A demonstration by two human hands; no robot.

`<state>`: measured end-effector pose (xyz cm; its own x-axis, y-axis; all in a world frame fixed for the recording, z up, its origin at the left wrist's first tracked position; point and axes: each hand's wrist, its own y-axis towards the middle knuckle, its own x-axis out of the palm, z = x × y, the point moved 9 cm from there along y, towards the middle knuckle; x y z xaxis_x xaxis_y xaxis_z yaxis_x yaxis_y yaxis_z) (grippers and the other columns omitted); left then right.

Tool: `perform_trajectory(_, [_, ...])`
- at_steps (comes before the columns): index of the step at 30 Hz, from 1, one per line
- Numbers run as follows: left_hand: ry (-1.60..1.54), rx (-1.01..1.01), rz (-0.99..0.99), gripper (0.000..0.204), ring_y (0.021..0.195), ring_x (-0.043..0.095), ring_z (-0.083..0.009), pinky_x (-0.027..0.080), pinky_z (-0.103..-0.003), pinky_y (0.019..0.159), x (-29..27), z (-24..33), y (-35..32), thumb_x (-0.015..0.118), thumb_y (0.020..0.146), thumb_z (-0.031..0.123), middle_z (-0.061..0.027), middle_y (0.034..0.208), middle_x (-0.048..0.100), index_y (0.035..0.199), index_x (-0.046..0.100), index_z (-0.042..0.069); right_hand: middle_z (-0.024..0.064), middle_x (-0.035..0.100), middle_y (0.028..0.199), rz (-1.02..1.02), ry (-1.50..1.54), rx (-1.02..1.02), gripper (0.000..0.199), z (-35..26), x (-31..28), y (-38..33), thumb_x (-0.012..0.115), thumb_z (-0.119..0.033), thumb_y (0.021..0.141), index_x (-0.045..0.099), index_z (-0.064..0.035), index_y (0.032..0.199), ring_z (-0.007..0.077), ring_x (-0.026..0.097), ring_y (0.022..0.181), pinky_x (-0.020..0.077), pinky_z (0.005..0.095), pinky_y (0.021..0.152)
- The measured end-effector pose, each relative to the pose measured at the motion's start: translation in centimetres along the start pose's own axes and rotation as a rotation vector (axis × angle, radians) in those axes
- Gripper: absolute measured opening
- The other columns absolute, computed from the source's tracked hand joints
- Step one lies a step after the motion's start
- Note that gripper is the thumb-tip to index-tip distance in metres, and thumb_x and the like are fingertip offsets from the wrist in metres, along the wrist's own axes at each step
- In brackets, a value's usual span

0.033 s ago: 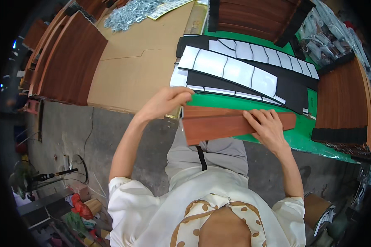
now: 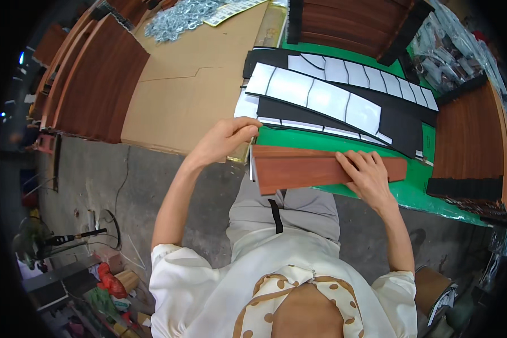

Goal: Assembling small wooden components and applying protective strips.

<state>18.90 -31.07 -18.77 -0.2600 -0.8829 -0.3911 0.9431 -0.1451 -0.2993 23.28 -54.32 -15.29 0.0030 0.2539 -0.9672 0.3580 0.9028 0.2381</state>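
Note:
A reddish-brown wood-grain panel (image 2: 304, 172), folded lengthwise, lies along the front edge of the green-covered table, its left end jutting out over my lap. My right hand (image 2: 367, 172) grips it near its right end, fingers over the top and thumb hidden below. Just off the panel's left end, my left hand (image 2: 231, 138) is closed in a pinch; whatever is between its fingertips is too small to make out. Beyond the hands, white glossy strips with black dividing lines (image 2: 315, 96) rest on black sheets (image 2: 400, 127).
Stacked wood-grain boards stand at the left (image 2: 96, 84), at the right (image 2: 467, 135) and at the back (image 2: 343, 25). A cardboard sheet (image 2: 180, 96) covers the left side, bearing a pile of metal rings (image 2: 177, 19). Plastic-wrapped parts (image 2: 445, 50) sit at the far right.
The panel's left end has tilted slightly, its lower edge rising a little. My left fingertips have shifted slightly left. My right hand keeps its grip.

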Motion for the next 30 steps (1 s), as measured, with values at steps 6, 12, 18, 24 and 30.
perform_trajectory(6, [0.214,0.145,0.224,0.068,0.124,0.043,-0.0310,0.035,-0.039,0.103,0.7,-1.1,-1.4,0.071,0.078,0.032,-0.0202,0.133,0.044,0.131,0.043,-0.001,0.0061,0.055,0.113,-0.086,0.179,0.155,0.074,2.6,2.6,-0.1,0.078,-0.015,0.057,0.051,-0.0095,0.126,0.0255,0.053,0.099,0.0409,0.0396,0.085])
perform_trajectory(12, [0.639,0.301,0.206,0.100,0.125,0.036,-0.0414,0.034,-0.046,0.101,3.9,-2.4,-1.9,0.081,0.056,0.044,-0.0236,0.137,0.034,0.134,0.037,0.001,0.0106,0.053,0.119,-0.179,0.220,0.134,0.079,1.9,4.8,0.5,0.079,-0.016,0.055,0.049,-0.0077,0.127,0.0332,0.048,0.108,0.0412,0.0425,0.090])
perform_trajectory(18, [0.642,0.232,0.228,0.094,0.125,0.036,-0.0394,0.034,-0.045,0.098,4.6,-3.1,-2.2,0.080,0.057,0.042,-0.0221,0.135,0.037,0.133,0.040,0.005,0.0139,0.051,0.120,-0.258,0.207,0.170,0.085,1.4,5.1,0.4,0.081,-0.014,0.053,0.045,-0.0051,0.130,0.0347,0.048,0.108,0.0394,0.0435,0.091])
perform_trajectory(24, [0.950,0.298,0.658,0.076,0.122,0.041,-0.0356,0.034,-0.052,0.094,-4.8,-0.4,-6.6,0.078,0.059,0.031,-0.0189,0.133,0.043,0.127,0.050,0.009,0.0134,0.052,0.113,-0.224,0.196,0.183,0.085,2.2,5.2,0.7,0.083,-0.011,0.049,0.047,-0.0052,0.126,0.0323,0.049,0.102,0.0381,0.0427,0.088])
perform_trajectory(30, [1.394,-0.172,1.523,0.053,0.116,0.047,-0.0326,0.038,-0.050,0.089,-28.8,2.6,-21.6,0.066,0.074,0.016,-0.0168,0.120,0.053,0.123,0.049,0.007,0.0185,0.048,0.118,-0.310,0.237,0.178,0.087,2.2,5.4,1.1,0.080,-0.005,0.051,0.042,-0.0013,0.128,0.0365,0.044,0.110,0.0344,0.0444,0.093])
